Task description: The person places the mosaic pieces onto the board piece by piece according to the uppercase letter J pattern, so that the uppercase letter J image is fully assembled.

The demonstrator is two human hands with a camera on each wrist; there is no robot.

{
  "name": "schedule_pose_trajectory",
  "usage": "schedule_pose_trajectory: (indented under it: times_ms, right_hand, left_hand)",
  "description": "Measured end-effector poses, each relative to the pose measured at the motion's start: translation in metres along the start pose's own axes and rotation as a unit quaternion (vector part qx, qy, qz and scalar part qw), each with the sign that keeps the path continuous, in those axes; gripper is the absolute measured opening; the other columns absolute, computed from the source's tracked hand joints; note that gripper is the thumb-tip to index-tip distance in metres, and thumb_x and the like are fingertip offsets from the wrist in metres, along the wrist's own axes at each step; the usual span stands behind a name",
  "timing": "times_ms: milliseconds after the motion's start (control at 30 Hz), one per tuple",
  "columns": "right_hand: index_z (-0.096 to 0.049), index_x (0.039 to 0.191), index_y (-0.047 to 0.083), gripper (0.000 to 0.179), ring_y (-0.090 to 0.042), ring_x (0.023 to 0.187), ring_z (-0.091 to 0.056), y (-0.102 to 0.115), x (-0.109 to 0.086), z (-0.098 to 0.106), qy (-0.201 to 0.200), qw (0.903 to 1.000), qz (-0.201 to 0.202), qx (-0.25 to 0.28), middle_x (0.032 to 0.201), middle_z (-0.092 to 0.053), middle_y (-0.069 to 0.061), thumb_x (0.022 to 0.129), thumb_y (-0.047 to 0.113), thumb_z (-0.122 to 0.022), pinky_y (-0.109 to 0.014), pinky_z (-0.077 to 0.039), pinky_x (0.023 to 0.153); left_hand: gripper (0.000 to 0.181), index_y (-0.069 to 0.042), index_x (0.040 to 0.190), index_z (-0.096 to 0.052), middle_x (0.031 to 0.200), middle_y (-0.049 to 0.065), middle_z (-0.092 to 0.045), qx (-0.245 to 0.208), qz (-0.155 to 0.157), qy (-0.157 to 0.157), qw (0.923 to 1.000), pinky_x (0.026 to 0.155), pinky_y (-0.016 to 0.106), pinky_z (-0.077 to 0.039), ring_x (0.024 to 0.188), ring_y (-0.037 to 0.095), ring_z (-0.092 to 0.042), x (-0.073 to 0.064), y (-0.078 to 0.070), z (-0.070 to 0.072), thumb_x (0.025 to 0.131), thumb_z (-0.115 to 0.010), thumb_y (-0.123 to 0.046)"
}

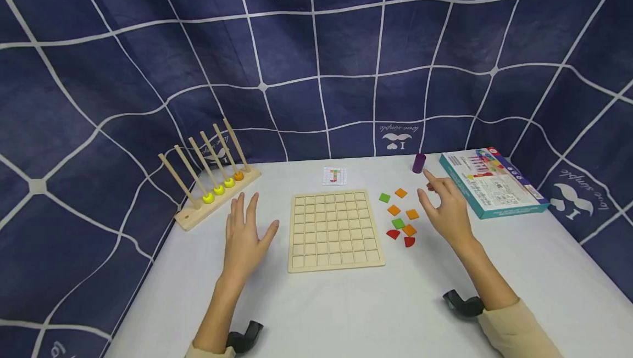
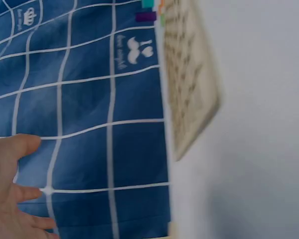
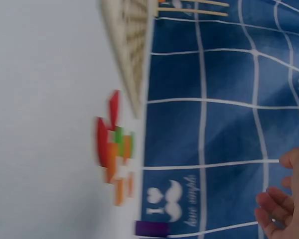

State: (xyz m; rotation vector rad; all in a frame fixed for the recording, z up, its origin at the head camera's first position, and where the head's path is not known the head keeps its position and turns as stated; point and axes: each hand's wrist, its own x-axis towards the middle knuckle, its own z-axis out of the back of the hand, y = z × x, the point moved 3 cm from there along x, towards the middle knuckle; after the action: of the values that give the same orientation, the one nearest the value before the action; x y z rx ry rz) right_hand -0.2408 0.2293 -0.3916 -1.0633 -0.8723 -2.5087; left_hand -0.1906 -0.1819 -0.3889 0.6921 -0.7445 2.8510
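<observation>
My left hand (image 1: 243, 242) hovers left of a wooden grid board (image 1: 336, 230), its fingers spread and nothing in them. My right hand (image 1: 447, 212) is over the table to the right of several loose tiles, fingers relaxed and holding nothing. Among those tiles are an orange square (image 1: 412, 214), a green square (image 1: 384, 197) and a red quarter-round piece (image 1: 409, 241). A small card (image 1: 334, 176) with a coloured pattern on a grid lies behind the board. Beyond the right fingertips stands a purple cylinder (image 1: 418, 163).
A wooden rack (image 1: 217, 204) with upright pegs stands at the back left, yellow and orange beads on some pegs. At the back right lies a teal-edged game box (image 1: 494, 182). A dark blue curtain (image 1: 346, 45) with white lines borders the white table (image 1: 346, 314).
</observation>
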Motion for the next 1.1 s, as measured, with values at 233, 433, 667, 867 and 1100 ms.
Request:
schedule_pose_trajectory:
  times_ms: [233, 433, 667, 867, 1100]
  right_hand:
    - [-0.057, 0.127, 0.005, 0.046, -0.013, 0.061, -0.043, -0.022, -0.015, -0.029, 0.032, 0.9986, -0.034, 0.027, 0.071, -0.048, -0.002, 0.083, 0.014, -0.068, -0.015, -0.035, 0.053]
    - [-0.057, 0.124, 0.0, 0.044, -0.014, 0.056, -0.037, -0.041, -0.015, -0.052, 0.07, 0.9951, -0.062, 0.032, 0.065, -0.044, -0.002, 0.084, 0.017, -0.067, -0.024, -0.031, 0.048]
    - [-0.055, 0.126, -0.001, 0.05, -0.017, 0.05, -0.037, -0.063, -0.008, -0.074, 0.126, 0.9862, -0.106, 0.02, 0.056, -0.041, -0.001, 0.083, 0.021, -0.068, -0.029, -0.031, 0.046]
    - [-0.058, 0.124, 0.002, 0.049, -0.017, 0.042, -0.033, -0.074, -0.001, -0.087, 0.156, 0.9788, -0.132, -0.004, 0.05, -0.035, -0.001, 0.082, 0.026, -0.069, -0.027, -0.026, 0.038]
    - [-0.061, 0.119, 0.002, 0.047, -0.018, 0.042, -0.032, -0.084, -0.001, -0.097, 0.189, 0.9691, -0.158, -0.02, 0.049, -0.034, -0.002, 0.081, 0.03, -0.069, -0.027, -0.025, 0.039]
  left_hand:
    - [0.076, -0.013, 0.147, -0.021, 0.151, 0.018, -0.009, -0.095, 0.023, 0.076, 0.9923, 0.102, 0.06, -0.024, 0.136, 0.041, -0.015, -0.014, 0.008, -0.039, 0.087, -0.061, -0.039]
    - [0.088, -0.019, 0.149, -0.011, 0.153, 0.015, -0.002, -0.162, 0.024, 0.194, 0.9673, 0.102, 0.058, -0.022, 0.136, 0.039, -0.014, -0.024, 0.017, -0.068, 0.084, -0.066, -0.039]
    - [0.102, -0.017, 0.15, -0.011, 0.152, 0.019, -0.006, -0.143, 0.011, 0.244, 0.959, 0.102, 0.061, -0.021, 0.136, 0.042, -0.013, -0.035, 0.029, -0.086, 0.074, -0.069, -0.055]
    - [0.112, -0.009, 0.148, -0.016, 0.152, 0.017, -0.011, -0.079, -0.026, 0.249, 0.9649, 0.11, 0.049, -0.01, 0.138, 0.034, -0.008, -0.041, 0.031, -0.092, 0.067, -0.065, -0.067]
    - [0.112, -0.001, 0.146, -0.02, 0.151, 0.019, -0.013, -0.065, -0.062, 0.236, 0.9676, 0.111, 0.047, -0.005, 0.139, 0.031, -0.008, -0.045, 0.029, -0.095, 0.068, -0.064, -0.068]
